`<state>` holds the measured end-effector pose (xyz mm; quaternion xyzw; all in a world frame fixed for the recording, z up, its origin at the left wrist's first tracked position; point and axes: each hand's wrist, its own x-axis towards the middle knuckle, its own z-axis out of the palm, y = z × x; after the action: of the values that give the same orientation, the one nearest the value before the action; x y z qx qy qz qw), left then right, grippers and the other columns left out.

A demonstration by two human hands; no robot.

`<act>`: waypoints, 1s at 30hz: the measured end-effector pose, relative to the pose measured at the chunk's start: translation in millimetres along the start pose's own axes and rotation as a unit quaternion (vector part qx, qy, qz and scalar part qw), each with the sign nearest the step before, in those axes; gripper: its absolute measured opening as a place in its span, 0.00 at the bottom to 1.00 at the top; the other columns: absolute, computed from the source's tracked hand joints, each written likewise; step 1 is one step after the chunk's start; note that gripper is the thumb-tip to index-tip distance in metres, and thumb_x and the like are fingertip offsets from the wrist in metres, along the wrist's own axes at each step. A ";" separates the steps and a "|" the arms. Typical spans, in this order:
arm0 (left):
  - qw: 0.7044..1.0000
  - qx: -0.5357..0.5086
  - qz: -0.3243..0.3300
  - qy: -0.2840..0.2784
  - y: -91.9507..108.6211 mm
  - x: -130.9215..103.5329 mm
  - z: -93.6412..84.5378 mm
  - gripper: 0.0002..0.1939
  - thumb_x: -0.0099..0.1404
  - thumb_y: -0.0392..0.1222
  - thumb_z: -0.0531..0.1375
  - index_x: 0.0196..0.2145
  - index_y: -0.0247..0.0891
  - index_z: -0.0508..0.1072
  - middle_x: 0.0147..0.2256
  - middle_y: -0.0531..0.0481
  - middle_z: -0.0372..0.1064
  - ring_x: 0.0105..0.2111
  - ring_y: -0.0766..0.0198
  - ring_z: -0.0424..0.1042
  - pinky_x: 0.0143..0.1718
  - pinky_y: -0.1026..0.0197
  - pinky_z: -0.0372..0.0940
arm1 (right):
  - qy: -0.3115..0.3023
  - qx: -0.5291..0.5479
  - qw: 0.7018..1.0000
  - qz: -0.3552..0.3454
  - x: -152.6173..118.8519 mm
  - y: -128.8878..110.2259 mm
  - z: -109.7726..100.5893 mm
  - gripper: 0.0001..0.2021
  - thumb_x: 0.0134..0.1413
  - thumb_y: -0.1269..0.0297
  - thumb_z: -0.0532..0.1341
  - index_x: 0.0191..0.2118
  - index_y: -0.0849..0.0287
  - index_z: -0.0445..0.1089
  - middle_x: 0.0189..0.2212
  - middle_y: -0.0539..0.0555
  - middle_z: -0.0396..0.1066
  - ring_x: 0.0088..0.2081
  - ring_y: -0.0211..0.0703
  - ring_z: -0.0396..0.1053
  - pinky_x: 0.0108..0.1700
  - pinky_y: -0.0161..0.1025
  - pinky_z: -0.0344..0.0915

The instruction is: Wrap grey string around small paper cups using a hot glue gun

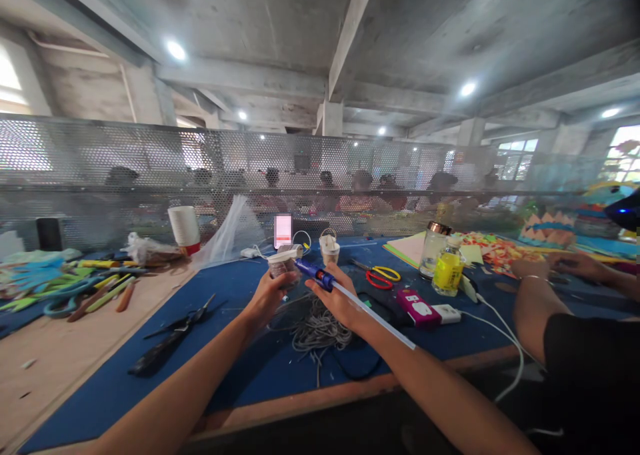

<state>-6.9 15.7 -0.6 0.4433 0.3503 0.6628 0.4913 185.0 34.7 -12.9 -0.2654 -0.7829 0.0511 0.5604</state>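
Observation:
In my left hand (270, 293) is a small paper cup (283, 265) with grey cord around its side and a pale rim. My right hand (337, 296) grips a blue glue gun (316, 273), its nozzle close to the cup. A long whitish glue stick (373, 315) sticks out of the gun's rear, over my right forearm. Below my hands lies a loose heap of grey cord (323, 328) on the blue table mat. Just beyond stands another small cup with a handle (329, 247). Whether the nozzle touches the cup I cannot tell.
Black-handled scissors (173, 335) lie at left, red-and-yellow scissors (383, 276) at right. Nearby are a yellow bottle (448, 271), a glass jar (431, 251), a magenta box (416, 307) and a white cable (515, 348). A co-worker's arm (537, 308) rests at right. Stacked paper cups (184, 228) stand back left.

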 end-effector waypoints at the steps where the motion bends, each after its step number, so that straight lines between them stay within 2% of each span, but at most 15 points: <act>1: 1.000 -0.001 0.000 -0.002 -0.2 0.0 -0.3 0.25 0.48 0.43 0.73 0.44 0.35 0.78 0.36 0.46 0.78 0.41 0.50 0.78 0.50 0.48 0.68 | -0.001 0.001 1.000 0.001 0.1 -0.2 -0.3 0.18 0.68 0.50 0.62 0.30 0.56 0.68 0.32 0.51 0.67 0.31 0.39 0.66 0.35 0.36 0.65; 30: 1.000 -0.013 -0.002 -0.008 3.1 -2.1 0.4 0.24 0.49 0.42 0.73 0.44 0.34 0.78 0.38 0.44 0.78 0.41 0.52 0.77 0.50 0.50 0.68 | 0.009 -0.007 1.000 0.007 1.2 0.4 0.2 0.17 0.68 0.51 0.62 0.30 0.56 0.69 0.31 0.52 0.68 0.31 0.40 0.67 0.35 0.36 0.67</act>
<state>-7.4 12.8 1.8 0.4416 0.3384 0.6627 0.5013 184.7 35.6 -12.1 -0.2750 -0.7763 0.0473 0.5652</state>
